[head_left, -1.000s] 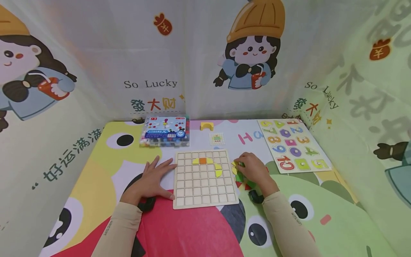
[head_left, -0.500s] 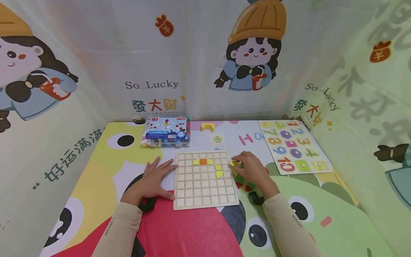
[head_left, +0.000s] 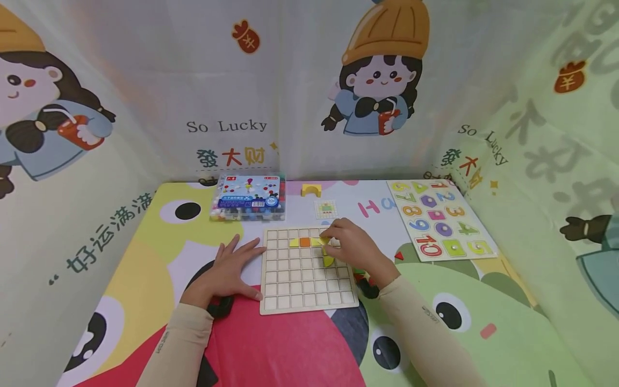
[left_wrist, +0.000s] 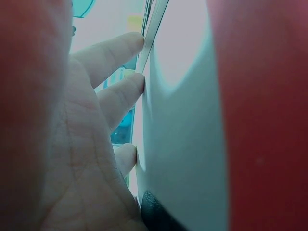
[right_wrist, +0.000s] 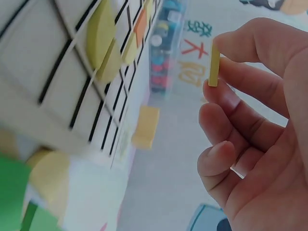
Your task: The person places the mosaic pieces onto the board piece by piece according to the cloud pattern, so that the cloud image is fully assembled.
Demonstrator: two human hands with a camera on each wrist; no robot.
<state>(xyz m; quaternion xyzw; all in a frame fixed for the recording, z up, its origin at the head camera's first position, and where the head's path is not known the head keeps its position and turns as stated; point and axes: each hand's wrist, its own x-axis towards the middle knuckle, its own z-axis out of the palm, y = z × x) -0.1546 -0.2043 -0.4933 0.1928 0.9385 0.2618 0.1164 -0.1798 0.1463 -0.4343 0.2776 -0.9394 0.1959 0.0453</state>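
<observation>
A wooden grid board lies on the table. On its upper part sit an orange square tile and several yellow rounded tiles. My left hand is spread beside the board, thumb and fingertips touching its left edge. Over the board's upper right my right hand pinches a thin yellow tile between thumb and fingers. In the right wrist view that tile is seen edge-on, apart from the board, so its full outline is hidden. In the left wrist view, the left fingers reach the board's edge.
Loose green and red pieces lie right of the board, partly hidden by the right arm; a red triangle lies farther right. Behind are a clear box, a yellow arch block, a pattern card and a number puzzle.
My right hand has moved left from the loose pieces to over the board's upper right, bringing a yellow tile. The left hand has stayed at the board's edge.
</observation>
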